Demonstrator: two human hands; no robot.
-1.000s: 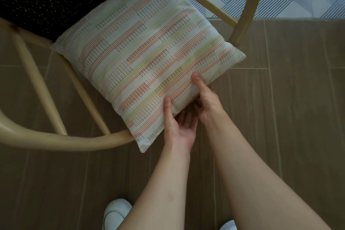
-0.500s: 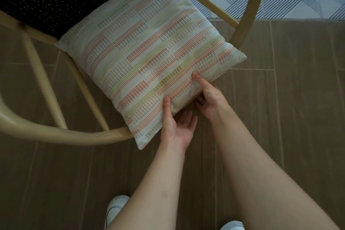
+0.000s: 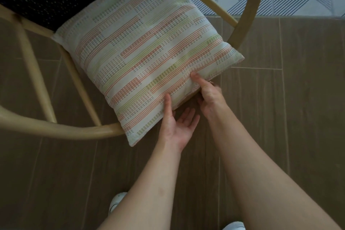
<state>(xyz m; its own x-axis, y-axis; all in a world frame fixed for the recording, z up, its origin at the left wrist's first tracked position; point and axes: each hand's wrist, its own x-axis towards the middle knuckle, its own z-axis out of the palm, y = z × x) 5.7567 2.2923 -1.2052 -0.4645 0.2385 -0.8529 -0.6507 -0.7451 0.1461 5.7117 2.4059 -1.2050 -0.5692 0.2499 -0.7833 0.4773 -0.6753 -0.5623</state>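
Head view: cushion (image 3: pixel 145 58) lies cornerwise, stripes rising rightward, probably slightly tilted.

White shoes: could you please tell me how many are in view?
2. One white shoe peeks out left of the left forearm; the other white shoe sits at the bottom edge beside the right forearm. Both are partly hidden.

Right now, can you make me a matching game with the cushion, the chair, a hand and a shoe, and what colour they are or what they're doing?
Things:
1. cushion
2. chair frame
3. right hand
4. shoe

Matches:
A. white, at the bottom of the picture
B. pinches the cushion's edge
C. pale wood
D. pink and green stripes

Pairs: 1-D, 2-C, 3-B, 4-A.
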